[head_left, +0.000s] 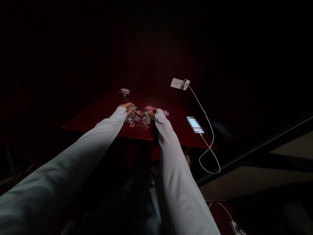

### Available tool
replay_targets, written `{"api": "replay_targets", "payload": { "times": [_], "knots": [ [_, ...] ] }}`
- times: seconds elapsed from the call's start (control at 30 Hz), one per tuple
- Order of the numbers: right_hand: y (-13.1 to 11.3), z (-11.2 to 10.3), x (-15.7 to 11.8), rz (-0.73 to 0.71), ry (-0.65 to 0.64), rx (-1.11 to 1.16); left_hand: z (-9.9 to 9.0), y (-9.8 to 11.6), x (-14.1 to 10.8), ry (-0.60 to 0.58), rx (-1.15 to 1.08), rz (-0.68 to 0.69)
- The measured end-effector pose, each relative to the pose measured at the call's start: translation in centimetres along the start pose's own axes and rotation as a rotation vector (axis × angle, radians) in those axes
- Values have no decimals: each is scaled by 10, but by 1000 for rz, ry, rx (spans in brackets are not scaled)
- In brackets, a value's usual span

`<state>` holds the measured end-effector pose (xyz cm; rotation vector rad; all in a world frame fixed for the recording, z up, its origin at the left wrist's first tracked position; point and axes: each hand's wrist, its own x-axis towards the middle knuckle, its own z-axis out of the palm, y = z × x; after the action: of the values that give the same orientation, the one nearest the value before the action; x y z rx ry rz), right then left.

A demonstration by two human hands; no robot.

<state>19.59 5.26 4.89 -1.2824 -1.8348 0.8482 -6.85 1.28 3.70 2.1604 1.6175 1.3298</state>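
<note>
Small coloured rings (132, 124), like hair ties, lie in a loose pile on the dark red table (93, 114). At the pile's left side is my left hand (129, 107), its fingers curved over pink and green rings; whether it grips any is too small to tell. My right hand (153, 112) touches the right part of the pile, by yellow and green rings, and its fingertips are hard to make out. Pink rings (148, 107) sit just behind my right hand, and more pink ones (166, 113) lie to its right.
A clear round container (125, 91) stands behind my left hand. A lit phone (195, 124) lies on the table at the right, its white cable (204, 112) looping past the edge and up to a wall socket (179, 84). A power strip (236, 227) shows at bottom right.
</note>
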Motion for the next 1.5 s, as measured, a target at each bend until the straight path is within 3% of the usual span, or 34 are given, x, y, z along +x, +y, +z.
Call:
{"api": "replay_targets", "payload": {
  "times": [0.2,0.73,1.23,1.5],
  "knots": [
    [6,-9,-1,62,36,88,-3,11,-11,-14,-15,58],
    [-6,-1,-5,84,13,60,4,-6,5,-37,-2,67],
    [-21,4,-19,111,-15,321,8,-6,4,-79,-55,65],
    [-28,8,-14,172,-19,454,5,-5,1,-97,-66,178]
  ]
}}
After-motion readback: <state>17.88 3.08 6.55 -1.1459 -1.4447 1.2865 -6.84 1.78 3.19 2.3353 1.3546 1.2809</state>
